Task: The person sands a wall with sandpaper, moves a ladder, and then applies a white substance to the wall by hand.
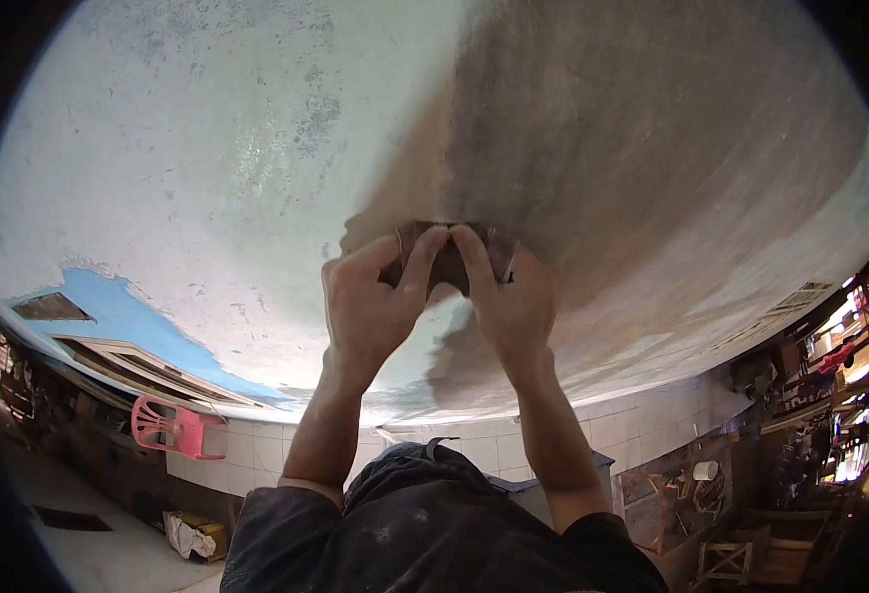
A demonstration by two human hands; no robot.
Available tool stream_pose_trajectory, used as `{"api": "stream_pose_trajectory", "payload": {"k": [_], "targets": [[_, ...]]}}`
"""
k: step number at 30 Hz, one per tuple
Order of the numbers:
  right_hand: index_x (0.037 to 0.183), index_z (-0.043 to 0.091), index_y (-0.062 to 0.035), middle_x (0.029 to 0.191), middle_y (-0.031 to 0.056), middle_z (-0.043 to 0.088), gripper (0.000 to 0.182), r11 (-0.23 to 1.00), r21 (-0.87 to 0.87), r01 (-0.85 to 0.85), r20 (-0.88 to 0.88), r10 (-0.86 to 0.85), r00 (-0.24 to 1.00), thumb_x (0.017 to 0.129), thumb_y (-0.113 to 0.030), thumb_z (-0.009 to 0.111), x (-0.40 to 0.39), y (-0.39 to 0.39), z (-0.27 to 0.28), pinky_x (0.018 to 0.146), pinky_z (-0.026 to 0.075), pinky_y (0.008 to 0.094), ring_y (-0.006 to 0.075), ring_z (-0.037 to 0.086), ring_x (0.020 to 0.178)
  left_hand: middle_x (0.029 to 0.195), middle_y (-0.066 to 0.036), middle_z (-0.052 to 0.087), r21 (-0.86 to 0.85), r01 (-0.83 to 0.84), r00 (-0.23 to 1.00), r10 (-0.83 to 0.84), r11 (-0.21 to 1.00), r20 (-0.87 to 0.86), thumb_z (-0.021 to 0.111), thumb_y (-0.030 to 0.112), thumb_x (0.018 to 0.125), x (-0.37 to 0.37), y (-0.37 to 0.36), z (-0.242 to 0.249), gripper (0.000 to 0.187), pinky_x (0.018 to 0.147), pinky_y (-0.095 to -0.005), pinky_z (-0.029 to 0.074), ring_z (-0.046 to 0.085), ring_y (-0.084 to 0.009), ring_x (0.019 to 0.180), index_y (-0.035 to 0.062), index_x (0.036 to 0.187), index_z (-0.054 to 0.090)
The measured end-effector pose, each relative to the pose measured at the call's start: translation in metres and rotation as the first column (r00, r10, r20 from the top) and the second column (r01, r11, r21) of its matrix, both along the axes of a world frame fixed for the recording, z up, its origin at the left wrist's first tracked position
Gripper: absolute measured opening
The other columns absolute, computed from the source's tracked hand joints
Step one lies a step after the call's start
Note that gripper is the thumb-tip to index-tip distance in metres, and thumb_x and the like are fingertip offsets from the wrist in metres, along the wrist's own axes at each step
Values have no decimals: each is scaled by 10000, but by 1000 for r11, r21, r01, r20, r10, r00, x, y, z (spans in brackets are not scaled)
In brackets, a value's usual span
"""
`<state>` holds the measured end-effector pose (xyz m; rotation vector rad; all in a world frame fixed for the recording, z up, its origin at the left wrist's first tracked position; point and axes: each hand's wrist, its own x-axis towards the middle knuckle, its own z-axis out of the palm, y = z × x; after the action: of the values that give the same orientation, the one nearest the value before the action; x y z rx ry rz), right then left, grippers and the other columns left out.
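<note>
At the far left, a bright blue patch (123,301) shows on the pale, scuffed wall (187,148), beside a framed opening. Below it, a pink plastic chair (182,435) stands beside white tiles (252,457), and lower down, near the chair, sits a yellow box (212,534) with something white and crumpled at its side. In the middle, the left hand (370,301) is raised against the wall, fingers closed on the left part of a dark sheet (449,267). The sheet lies at the wall between both hands, with the thumbs on it, tips almost meeting. The right hand (519,306) grips the sheet's right part the same way; how the other fingers lie behind it cannot be told. A broad shadow spreads up and right. At the lower right are a white container (704,471) and a wooden frame (726,561).
</note>
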<state>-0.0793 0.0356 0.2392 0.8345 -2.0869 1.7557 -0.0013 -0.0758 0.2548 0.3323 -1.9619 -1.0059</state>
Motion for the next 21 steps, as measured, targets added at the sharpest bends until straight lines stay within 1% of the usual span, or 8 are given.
{"api": "stream_pose_trajectory", "payload": {"k": [2,7,10,11,13,14,17,21], "targets": [[1024,770,-72,892,88,765,232,998,19,58,-118,-55,991,937,-280,717,-5,-1,20,678,548,272,140,731,740,601,-56,664,-45,-21,999,19,999,-47,757,228,912,-5,-3,13,250,431,-241,385,540,-38,481,-12,844,744],[1019,766,-60,884,90,764,243,984,-161,-73,-57,65,996,932,-283,722,-11,-8,42,655,548,267,145,732,724,672,-52,704,138,81,994,-70,987,-82,744,243,921,-10,-2,45,267,453,-243,422,565,-47,508,-1,1030,760],[1020,763,-58,880,89,764,238,999,-33,33,-111,-36,993,929,-275,727,-6,-2,0,639,548,270,151,732,711,676,-64,711,13,-22,997,21,1000,79,736,236,926,-5,-5,-2,255,456,-242,444,585,-61,504,2,1026,761],[1021,762,-58,880,88,764,234,994,38,100,-167,-93,982,928,-270,728,-3,0,-19,634,549,272,155,732,707,672,-68,710,23,48,999,-48,999,-10,732,212,929,-4,-1,-21,223,454,-240,451,599,-70,503,8,1012,765],[1022,762,-63,885,89,764,215,997,-68,29,-30,-31,999,928,-253,728,-1,-4,-59,639,553,272,163,732,703,620,-63,686,-2,3,999,-3,1000,-42,743,178,917,-9,-3,-65,185,438,-244,436,586,-65,490,-6,917,759],[1022,762,-65,888,89,764,206,993,-121,-2,38,7,999,928,-245,728,0,-5,-68,642,554,273,167,732,702,595,-59,674,30,-10,1000,10,1000,-16,748,170,912,-8,-2,-71,189,432,-247,426,580,-62,485,-15,875,753],[1025,764,-68,892,84,766,195,999,21,38,-11,-37,999,925,-232,732,2,0,-58,652,560,271,159,735,711,550,-46,648,40,26,998,-28,999,51,750,175,912,-4,-2,-58,221,424,-251,407,566,-55,477,-19,807,738],[1024,768,-67,901,78,768,217,993,80,92,-93,-85,992,922,-255,736,1,1,-46,658,563,272,137,738,738,533,-32,634,-89,-51,996,56,995,63,751,189,914,-2,-2,-49,224,423,-250,399,558,-49,478,-11,813,747]]}}
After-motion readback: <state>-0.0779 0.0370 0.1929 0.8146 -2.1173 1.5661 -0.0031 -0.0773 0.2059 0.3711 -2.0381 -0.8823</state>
